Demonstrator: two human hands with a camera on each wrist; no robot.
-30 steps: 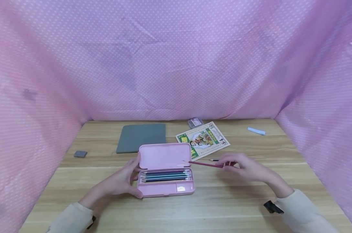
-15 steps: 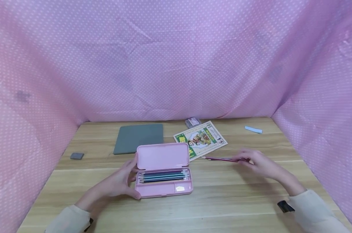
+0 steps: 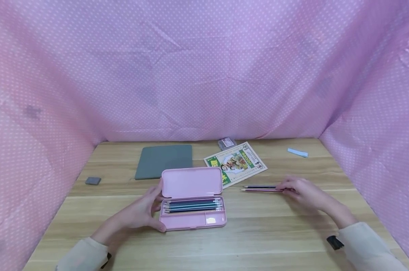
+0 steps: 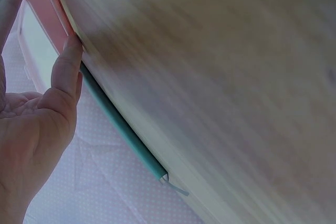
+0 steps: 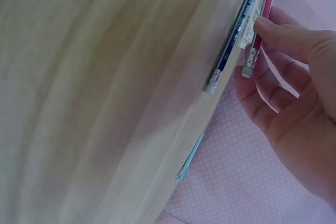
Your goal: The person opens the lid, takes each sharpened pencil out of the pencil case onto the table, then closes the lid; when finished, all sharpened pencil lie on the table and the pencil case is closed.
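Note:
A pink pencil case (image 3: 188, 221) lies open on the table, its lid (image 3: 192, 182) tipped back. Several dark and green pencils (image 3: 192, 205) fill its rear compartment. My left hand (image 3: 141, 210) grips the case's left end, thumb at the front corner and fingers by the lid. Off to the right, my right hand (image 3: 302, 191) pinches a red pencil (image 3: 258, 190) near its eraser end, as the right wrist view shows. Beside it, nearly parallel, a dark blue pencil (image 5: 234, 40) lies on the table. A small white piece (image 3: 210, 219) sits in the case's front right compartment.
Behind the case are a grey-green notebook (image 3: 164, 161) and an illustrated booklet (image 3: 236, 164), partly covered by the lid. A small clear box (image 3: 227, 143) stands at the back edge. A grey eraser (image 3: 93, 180) lies far left, a light blue strip (image 3: 297, 152) far right. Pink cloth (image 3: 204, 75) surrounds the table.
My right hand has carried the red pencil rightward, away from the lid, and brought it down alongside the dark blue pencil. The left hand keeps its hold on the pencil case.

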